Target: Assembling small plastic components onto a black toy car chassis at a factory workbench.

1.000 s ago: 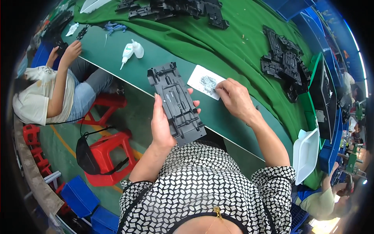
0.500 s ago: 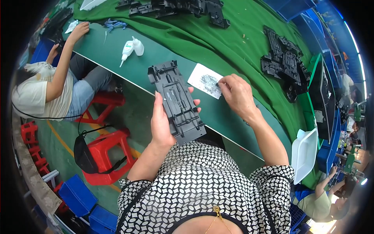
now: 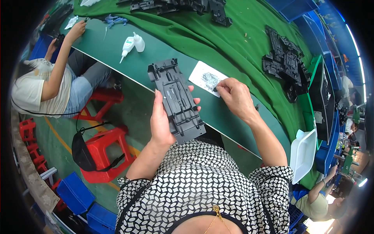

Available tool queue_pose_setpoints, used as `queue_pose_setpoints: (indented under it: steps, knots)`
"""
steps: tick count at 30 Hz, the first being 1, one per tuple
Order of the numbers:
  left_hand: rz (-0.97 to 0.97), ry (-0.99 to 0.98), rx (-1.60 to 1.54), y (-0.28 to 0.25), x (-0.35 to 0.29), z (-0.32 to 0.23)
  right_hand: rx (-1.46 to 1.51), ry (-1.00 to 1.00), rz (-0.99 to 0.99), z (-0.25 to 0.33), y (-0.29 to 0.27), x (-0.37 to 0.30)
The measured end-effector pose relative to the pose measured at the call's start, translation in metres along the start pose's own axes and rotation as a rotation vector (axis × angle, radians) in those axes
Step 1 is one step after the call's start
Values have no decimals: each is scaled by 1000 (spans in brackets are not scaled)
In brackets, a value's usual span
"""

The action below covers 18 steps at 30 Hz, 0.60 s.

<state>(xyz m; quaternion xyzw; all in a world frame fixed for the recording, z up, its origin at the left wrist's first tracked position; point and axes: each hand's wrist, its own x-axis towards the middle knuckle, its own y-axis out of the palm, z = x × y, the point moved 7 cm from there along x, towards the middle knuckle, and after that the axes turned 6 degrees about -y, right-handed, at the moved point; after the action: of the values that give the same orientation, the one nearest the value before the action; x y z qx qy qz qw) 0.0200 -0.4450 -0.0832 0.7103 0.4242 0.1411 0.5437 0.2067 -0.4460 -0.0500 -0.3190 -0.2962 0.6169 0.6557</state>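
My left hand (image 3: 159,121) is closed round a long black plastic chassis-like part (image 3: 174,97), with its ribbed face upward. The thumb lies along one edge and fingertips show at the other. My right hand (image 3: 237,98) is at the near right corner of a flat white sheet (image 3: 197,70), with thumb and forefinger pinched together. A small dark piece (image 3: 215,89) shows at those fingertips; its kind is too small to make out. On the sheet lies a patch of tiny grey, shiny bits (image 3: 210,79).
Two white squeeze bottles (image 3: 127,46) stand on the green table (image 3: 163,52). More black plastic parts (image 3: 286,58) lie on the green cloth (image 3: 233,50). A white tray (image 3: 304,156) is at the right, and a co-worker (image 3: 43,84) sits left beyond a red stool (image 3: 103,156).
My right hand has shifted slightly left and nearer, and a dark piece now shows at its fingertips. My left hand and the chassis part have hardly moved.
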Motion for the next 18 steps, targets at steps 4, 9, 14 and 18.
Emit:
queue_pose_setpoints:
  steps: [4, 9, 14, 18]
  knots:
    - [-1, 3, 9, 0, -2, -1, -15, -54, -23, 2, 2, -2]
    - [9, 4, -1, 0, -2, 0, -151, -464, -170, 25, -7, 0]
    - [-1, 4, 24, 2, -1, -1, -279, -663, -62, 31, -5, -6]
    - [-5, 1, 1, 2, -1, 0, -271, -667, 53, 29, -3, -5]
